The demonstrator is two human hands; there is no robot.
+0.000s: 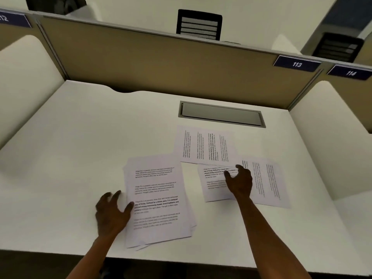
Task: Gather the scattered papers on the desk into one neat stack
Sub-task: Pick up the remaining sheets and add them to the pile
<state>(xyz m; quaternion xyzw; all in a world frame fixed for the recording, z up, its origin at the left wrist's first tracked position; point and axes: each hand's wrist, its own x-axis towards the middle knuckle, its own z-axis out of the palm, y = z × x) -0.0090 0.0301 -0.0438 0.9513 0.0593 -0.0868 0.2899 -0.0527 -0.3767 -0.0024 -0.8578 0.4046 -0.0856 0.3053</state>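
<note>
Nearest you, your left hand [111, 213] lies open and flat at the left edge of a partly gathered stack [159, 200], thumb on its top sheet; the stack's lower corners fan out unevenly. Farther out and to the right, your right hand [239, 183] spreads open over a loose sheet [214, 187], fingertips near a second sheet [205, 146] just beyond it. A third sheet [265, 181] lies under and to the right of that hand. By this view, roughly three sheets remain on the desk [70, 148] to collect, then squaring.
</note>
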